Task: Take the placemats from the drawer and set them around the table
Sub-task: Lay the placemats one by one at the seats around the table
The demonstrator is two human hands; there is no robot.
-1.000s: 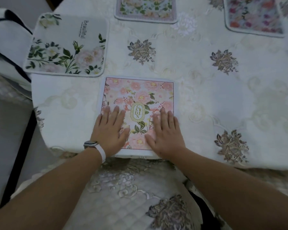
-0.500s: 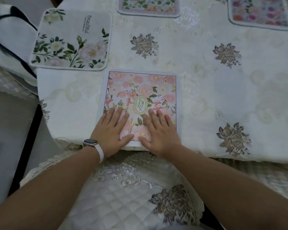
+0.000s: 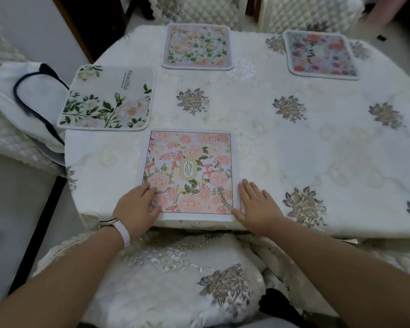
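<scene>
Pink mat: the pink "Garden" placemat [image 3: 189, 172] lies flat on the worktop [image 3: 305, 147] at its near edge, squarely between the two hands, its near border level with the worktop's edge.
Left hand: the left hand [image 3: 137, 204] rests palm down, fingers spread loosely, on the mat's near left corner; it grips nothing.
Right hand: the right hand [image 3: 257, 205] lies flat and open just past the mat's right border, its thumb touching the near right corner, the fingers on the cloth beside the mat.
Key relation: the mat runs away from both hands, its long axis pointing toward the far side; each hand flanks one near corner, equally close, so either could nudge it straight.
Other mats: beyond the left hand lies the white leafy mat [image 3: 109, 98]; farther ahead the pale floral mat [image 3: 197, 46]; beyond the right hand, well apart, the bright floral mat [image 3: 322, 54].
Bare stretch: the cloth to the right of the right hand carries no mat.
Judgement: this mat looks settled; the hands need only lift off. No spare mat is in view, so the next one, if any, probably has to be fetched.
Risk: a sideways drag on lifting could skew the mat.
</scene>
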